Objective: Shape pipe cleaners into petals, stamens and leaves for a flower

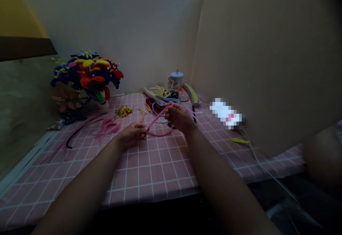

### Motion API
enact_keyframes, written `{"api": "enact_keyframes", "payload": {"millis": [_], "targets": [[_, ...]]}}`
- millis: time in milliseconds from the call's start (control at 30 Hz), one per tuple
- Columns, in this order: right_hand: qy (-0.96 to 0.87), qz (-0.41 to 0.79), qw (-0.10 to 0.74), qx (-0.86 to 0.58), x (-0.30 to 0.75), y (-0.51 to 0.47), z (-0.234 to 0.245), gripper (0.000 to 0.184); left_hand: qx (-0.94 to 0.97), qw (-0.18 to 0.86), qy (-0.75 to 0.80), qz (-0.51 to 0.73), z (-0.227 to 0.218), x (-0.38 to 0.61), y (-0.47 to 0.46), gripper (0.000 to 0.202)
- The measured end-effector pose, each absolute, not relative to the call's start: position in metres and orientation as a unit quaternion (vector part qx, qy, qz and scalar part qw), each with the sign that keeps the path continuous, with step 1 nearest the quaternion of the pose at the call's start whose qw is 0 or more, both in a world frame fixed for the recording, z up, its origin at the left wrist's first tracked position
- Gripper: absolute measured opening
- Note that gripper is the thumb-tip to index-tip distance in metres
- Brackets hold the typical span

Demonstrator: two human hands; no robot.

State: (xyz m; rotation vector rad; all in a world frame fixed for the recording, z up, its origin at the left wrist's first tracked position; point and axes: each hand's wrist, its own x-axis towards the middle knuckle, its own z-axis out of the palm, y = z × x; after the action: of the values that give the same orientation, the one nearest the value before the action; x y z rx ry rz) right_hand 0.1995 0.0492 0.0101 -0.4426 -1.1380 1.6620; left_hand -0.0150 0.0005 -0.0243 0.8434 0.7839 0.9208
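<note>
A pink pipe cleaner (157,117) stretches above the table, with a curved length looping below and between my hands. My left hand (133,133) pinches it near its lower left part. Higher up and to the right, the fingers of my right hand (181,118) close around the same strand. Behind the strand, partly hidden by my right hand, lies a tool with pointed metal tips (161,122). Bent pink pipe cleaners (109,126) rest on the cloth left of my left hand.
A pink checked cloth (139,181) covers the table. Colourful fuzzy flowers (91,72) stand back left, near a yellow-and-red pile (124,111). A lidded cup (175,81) and pipe cleaner bundles (157,92) sit behind. Right are a blurred-out phone-like object (226,113), a yellow strip (239,141) and a cable (263,167).
</note>
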Motion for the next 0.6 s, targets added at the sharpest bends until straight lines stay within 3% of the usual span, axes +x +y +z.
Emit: {"api": "enact_keyframes", "payload": {"millis": [600], "targets": [[-0.440, 0.690, 0.541, -0.197, 0.2017, 0.0505, 0.0098, 0.022, 0.377, 0.755, 0.349, 0.407, -0.0226, -0.0100, -0.0030, 0.021]]}}
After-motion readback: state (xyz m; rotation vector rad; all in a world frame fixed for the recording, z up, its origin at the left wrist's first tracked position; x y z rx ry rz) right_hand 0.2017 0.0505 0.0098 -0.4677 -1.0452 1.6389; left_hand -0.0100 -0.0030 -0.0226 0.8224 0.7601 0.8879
